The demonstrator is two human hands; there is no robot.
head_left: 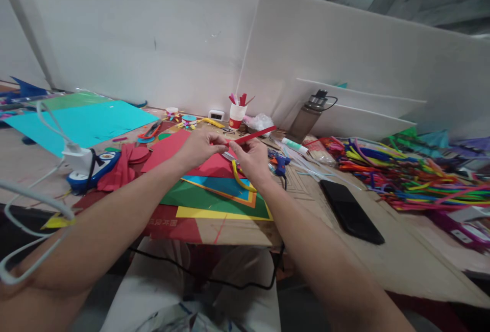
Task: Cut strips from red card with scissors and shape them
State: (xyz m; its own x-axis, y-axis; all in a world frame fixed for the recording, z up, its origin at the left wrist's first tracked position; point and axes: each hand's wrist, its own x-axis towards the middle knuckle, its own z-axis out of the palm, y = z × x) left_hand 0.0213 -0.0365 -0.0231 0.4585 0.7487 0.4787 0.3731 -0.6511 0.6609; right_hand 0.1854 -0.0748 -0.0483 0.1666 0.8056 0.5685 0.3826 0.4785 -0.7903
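A narrow red paper strip (256,134) stretches between my two hands, its free end pointing up to the right. My left hand (202,147) pinches it near its left end. Fingers of my right hand (250,157) close on it further along. Beneath both hands lies a red sheet (164,150), on top of blue, orange, green (214,200) and yellow sheets. A curved yellow piece (241,181) shows just below my right hand. Beside that hand is a blue glue gun (282,162), partly hidden.
A black phone (350,209), a grey bottle (306,117) and many coloured pipe cleaners (406,173) lie or stand at the right. A paper cup (237,116) stands behind my hands. Left are a blue power strip (92,171), white cables and a cyan sheet (92,122).
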